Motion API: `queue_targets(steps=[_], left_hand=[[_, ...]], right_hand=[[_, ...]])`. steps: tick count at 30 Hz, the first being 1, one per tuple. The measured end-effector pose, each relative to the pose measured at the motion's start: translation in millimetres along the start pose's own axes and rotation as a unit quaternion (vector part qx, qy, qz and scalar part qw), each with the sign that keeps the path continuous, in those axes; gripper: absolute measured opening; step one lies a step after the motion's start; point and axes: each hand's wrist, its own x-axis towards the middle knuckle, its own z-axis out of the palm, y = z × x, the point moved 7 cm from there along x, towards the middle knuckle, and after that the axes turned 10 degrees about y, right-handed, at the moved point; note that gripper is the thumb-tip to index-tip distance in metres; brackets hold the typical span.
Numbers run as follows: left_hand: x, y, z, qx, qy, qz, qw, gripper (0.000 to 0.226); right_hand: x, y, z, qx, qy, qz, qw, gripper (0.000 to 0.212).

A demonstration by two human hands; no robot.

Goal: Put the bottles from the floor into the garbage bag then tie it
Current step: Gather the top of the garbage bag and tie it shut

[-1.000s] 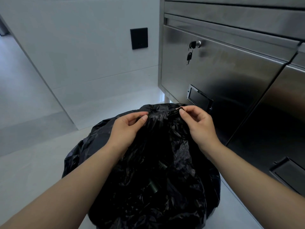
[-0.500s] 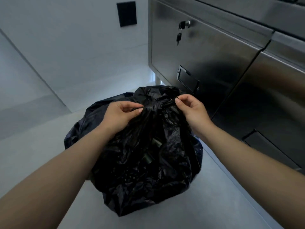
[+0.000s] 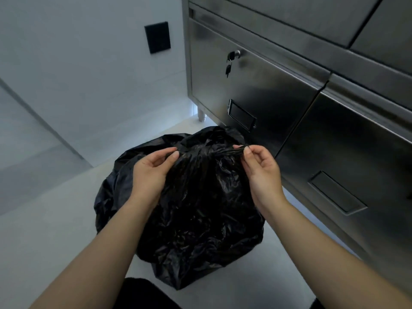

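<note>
Pale floor, steel cabinet at 2 o'clock | garbage bag sits centre on floor | my left hand and right hand each pinch a twisted ear at its 12 o'clock top | film looks soft, slippery, tear-prone; I'd grip ears near gathered neck.

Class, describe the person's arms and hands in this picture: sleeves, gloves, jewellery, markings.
Both forearms are bare right to the picture's edge, with no sleeves in view. The left hand and right hand wear no gloves, and no rings, watch or bracelets show. The fingers have short, plain nails. No markings are visible.
</note>
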Motion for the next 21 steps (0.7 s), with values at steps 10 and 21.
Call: queue_targets(steps=[10,21], left_hand=[[-12,43,-8,-0.026,-0.062,-0.004,0.998,0.019],[-22,38,15,0.012,-0.193,-0.012,0.981,0.017]], right_hand=[[-49,-33,33,-0.114,0.107,-0.119,0.980,0.009],[-76,-18,17,-0.135,0.271,-0.049,0.952,0.007]])
